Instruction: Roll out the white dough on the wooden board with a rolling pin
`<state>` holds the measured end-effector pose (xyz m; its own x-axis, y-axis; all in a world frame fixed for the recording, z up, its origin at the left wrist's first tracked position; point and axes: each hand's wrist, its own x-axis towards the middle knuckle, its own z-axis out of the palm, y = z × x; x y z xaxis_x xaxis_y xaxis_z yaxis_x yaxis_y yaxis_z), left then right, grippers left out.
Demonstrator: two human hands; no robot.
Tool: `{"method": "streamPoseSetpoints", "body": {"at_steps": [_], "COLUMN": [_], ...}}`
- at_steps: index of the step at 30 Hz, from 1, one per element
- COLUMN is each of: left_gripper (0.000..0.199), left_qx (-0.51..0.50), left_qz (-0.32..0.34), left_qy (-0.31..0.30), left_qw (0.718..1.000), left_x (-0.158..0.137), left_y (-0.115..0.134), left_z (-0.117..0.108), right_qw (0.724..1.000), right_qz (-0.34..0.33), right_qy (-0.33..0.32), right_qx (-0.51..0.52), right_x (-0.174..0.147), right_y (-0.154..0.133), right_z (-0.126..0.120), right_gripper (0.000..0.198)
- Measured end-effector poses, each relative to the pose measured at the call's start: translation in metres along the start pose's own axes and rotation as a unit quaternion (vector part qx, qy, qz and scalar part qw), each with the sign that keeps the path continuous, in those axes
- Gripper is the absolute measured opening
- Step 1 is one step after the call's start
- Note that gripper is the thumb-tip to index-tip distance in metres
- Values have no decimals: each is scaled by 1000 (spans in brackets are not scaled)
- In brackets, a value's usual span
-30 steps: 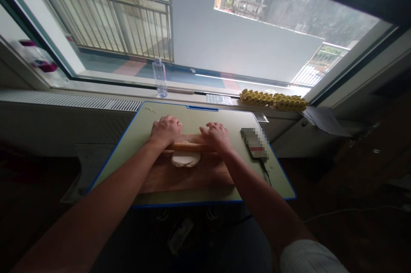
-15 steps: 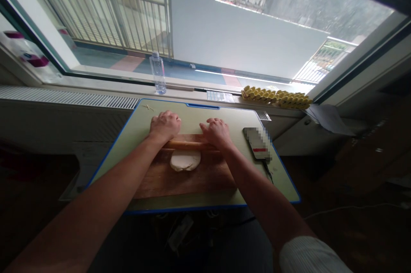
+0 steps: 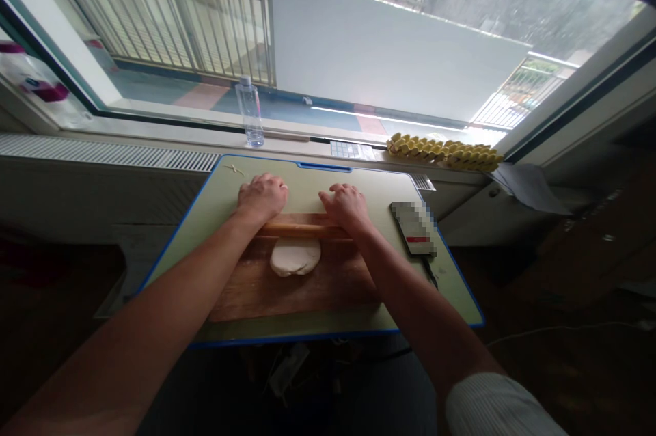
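Note:
A wooden rolling pin (image 3: pixel 300 227) lies crosswise on a brown wooden board (image 3: pixel 302 296), along the far edge of a flat white round of dough (image 3: pixel 296 257). Over the pin's left end is my left hand (image 3: pixel 263 195), its fingers curled forward and down. My right hand (image 3: pixel 346 205) covers the opposite end with bent fingers, the thumb side pointing inward. Both palms bear on the pin, whose ends are hidden under the hands and wrists. The dough's near edge is uneven, with a small fold.
The board sits on a small pale-green table (image 3: pixel 197 224) with a blue rim. A phone (image 3: pixel 414 227) with a cable lies at the right. Behind, on the windowsill, are a clear bottle (image 3: pixel 250 113) and yellow egg cartons (image 3: pixel 443 151). A purple-labelled bottle (image 3: pixel 33 77) stands far left.
The view has tilted slightly. Both hands remain on the rolling pin, which stays at the dough's far edge with hardly any shift.

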<state>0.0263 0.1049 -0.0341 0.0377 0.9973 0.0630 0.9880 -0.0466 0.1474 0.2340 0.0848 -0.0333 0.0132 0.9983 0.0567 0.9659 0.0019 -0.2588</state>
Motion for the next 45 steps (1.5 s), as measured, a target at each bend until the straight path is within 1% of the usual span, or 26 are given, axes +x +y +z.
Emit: {"method": "streamPoseSetpoints", "body": {"at_steps": [7,29,45], "left_gripper": [51,50,49], "left_qx": [-6,2,6], "left_qz": [-4,-11,-18], "left_qy": [-2,1,4], "left_qw": [1000,1000,1000], "left_x": [1,7,13], "left_y": [1,2,3], "left_z": [-1,1,2], "right_qw": [1000,1000,1000], "right_qz": [1,12,12], "right_qy": [3,-20,-12], "right_qx": [5,18,17], "right_x": [4,20,26], "right_y": [1,2,3], "right_z": [1,3,6], "right_gripper": [47,48,47]}}
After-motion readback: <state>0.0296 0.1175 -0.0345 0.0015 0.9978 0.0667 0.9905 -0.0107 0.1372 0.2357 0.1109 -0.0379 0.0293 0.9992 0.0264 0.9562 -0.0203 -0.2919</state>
